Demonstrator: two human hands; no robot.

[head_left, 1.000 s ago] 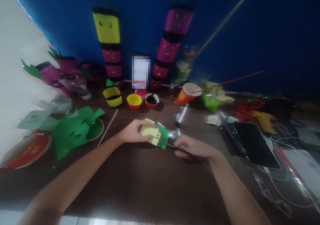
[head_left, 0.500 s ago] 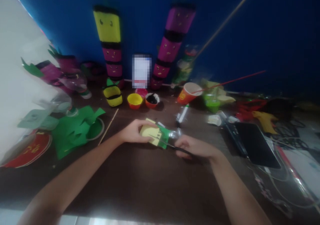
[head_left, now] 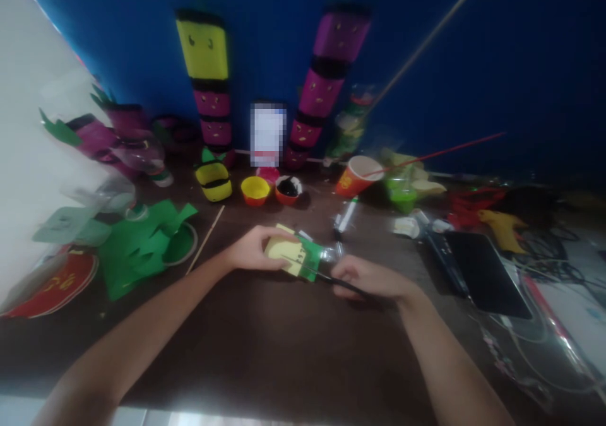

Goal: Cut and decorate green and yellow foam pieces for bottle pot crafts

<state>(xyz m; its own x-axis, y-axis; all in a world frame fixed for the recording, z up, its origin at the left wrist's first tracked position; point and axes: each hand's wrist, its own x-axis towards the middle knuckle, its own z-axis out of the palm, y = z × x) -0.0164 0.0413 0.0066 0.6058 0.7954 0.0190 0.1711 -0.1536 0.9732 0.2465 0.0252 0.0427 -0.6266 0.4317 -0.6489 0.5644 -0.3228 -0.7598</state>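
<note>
At centre frame, my left hand [head_left: 258, 249] grips the yellow-green piece [head_left: 296, 259]; just right, my right hand's [head_left: 355, 278] grip closes on a dark-handled tool [head_left: 326, 278]. Bare tabletop [head_left: 265, 344] spreads below to its lower edge.

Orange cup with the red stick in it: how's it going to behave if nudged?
Probably light and easy to dent: the orange cup looks like thin paper. It may tip if pushed near the rim, since the red stick leans far out over one side. The stick could swing too; no clamp shows.
</note>
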